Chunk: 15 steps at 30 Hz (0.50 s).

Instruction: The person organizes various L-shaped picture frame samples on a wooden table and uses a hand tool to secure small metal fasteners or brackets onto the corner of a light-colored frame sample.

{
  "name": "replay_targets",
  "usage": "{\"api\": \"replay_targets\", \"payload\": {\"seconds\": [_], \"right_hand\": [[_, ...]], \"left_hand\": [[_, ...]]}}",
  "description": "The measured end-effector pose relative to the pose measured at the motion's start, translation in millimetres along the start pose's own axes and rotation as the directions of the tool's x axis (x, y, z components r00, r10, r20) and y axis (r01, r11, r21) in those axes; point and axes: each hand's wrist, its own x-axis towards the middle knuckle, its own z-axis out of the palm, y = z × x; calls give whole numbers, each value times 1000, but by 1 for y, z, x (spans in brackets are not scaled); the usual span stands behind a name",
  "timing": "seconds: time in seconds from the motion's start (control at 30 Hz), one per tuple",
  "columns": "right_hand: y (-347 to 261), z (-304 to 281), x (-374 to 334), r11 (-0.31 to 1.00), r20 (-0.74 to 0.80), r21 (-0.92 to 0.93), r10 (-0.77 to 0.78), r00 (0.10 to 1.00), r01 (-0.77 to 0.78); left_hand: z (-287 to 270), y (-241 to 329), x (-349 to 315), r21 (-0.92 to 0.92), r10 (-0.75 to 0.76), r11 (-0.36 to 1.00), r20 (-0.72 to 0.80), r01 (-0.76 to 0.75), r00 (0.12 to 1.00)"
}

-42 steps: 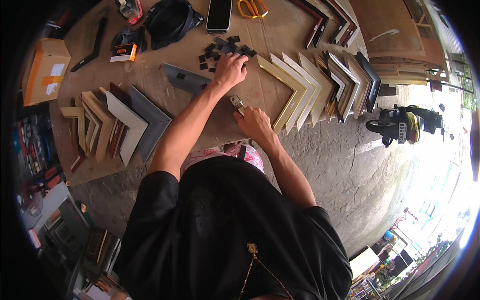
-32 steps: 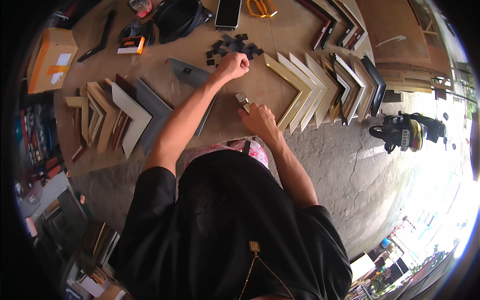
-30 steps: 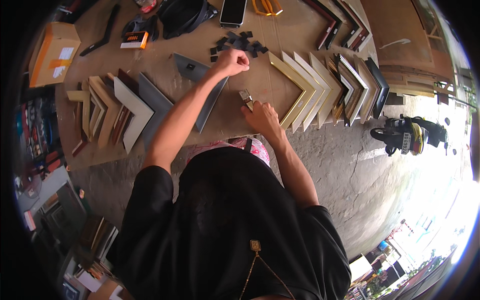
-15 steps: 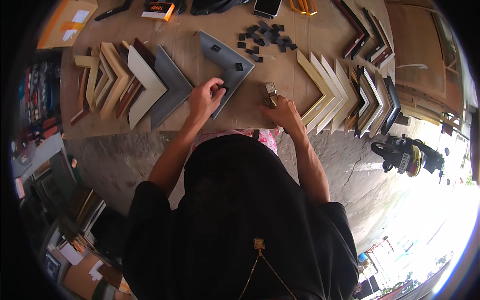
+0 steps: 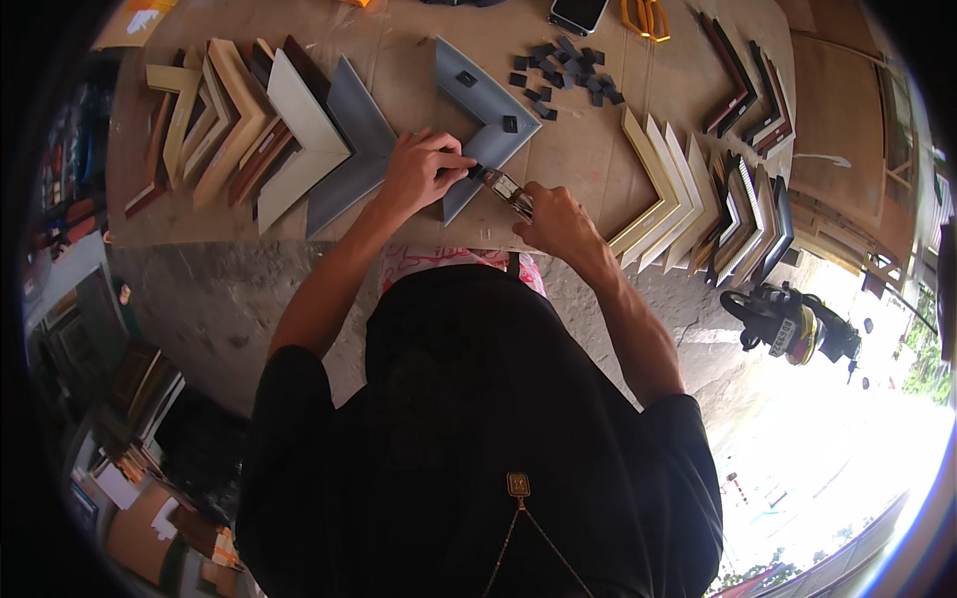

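Observation:
A grey V-shaped frame corner sample [image 5: 490, 112] lies on the table in front of me, with two small black squares on its face. Over its near arm, my left hand [image 5: 424, 169] pinches a small black square [image 5: 476, 171] between thumb and finger. My right hand [image 5: 558, 219] grips a silver metal hand tool [image 5: 508, 192] that looks like a staple gun. Its front end meets the black square at my left fingertips; whether it touches cannot be made out. Beyond the sample, to the right, several loose black squares [image 5: 570, 70] lie scattered.
Rows of frame corner samples stand left, with a white one [image 5: 304, 140] and a grey one [image 5: 364, 125], and right, with a gold-edged one [image 5: 648, 194]. At the far side lie a phone [image 5: 578, 12] and orange-handled scissors [image 5: 646, 18]. A motorcycle [image 5: 793, 324] stands off to the right.
My right hand has lifted the metal tool and brought it left, up to my left fingertips. My left hand still pinches over the grey sample's near arm. The whole view has shifted somewhat.

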Motion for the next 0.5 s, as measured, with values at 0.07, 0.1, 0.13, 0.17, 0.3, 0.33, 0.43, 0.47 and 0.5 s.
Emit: {"api": "replay_targets", "payload": {"seconds": [0.07, 0.1, 0.13, 0.17, 0.3, 0.33, 0.43, 0.47, 0.5], "right_hand": [[-5, -3, 2, 999, 20, -35, -1, 1000, 1], [-7, -5, 2, 999, 27, -51, 5, 1000, -3], [-9, -6, 2, 998, 34, -66, 10, 999, -8], [-10, -6, 3, 997, 35, -74, 5, 999, -2], [-11, -5, 12, 993, 63, -116, 18, 998, -11], [-12, -5, 13, 991, 77, -130, 33, 997, -22], [-25, -12, 12, 990, 82, -135, 46, 996, -34], [-26, -12, 12, 990, 79, -138, 48, 996, -36], [-26, -11, 12, 990, 77, -138, 50, 996, -39]], "left_hand": [[2, -4, -1, -7, -1, 1000, -15, 1, 1000], [4, -6, -1, -13, 2, 1000, -21, -3, 1000], [5, -7, -1, -23, -8, 1000, -19, 8, 1000], [6, -8, -1, -32, -17, 999, -16, 17, 1000], [2, -8, 2, -35, -11, 999, -8, 11, 1000], [2, -10, 2, -38, -16, 999, 0, 16, 1000], [1, -12, 3, -42, -27, 999, 20, 28, 999], [1, -12, 2, -41, -31, 999, 24, 32, 999], [0, -11, 2, -40, -35, 999, 31, 36, 999]]}}
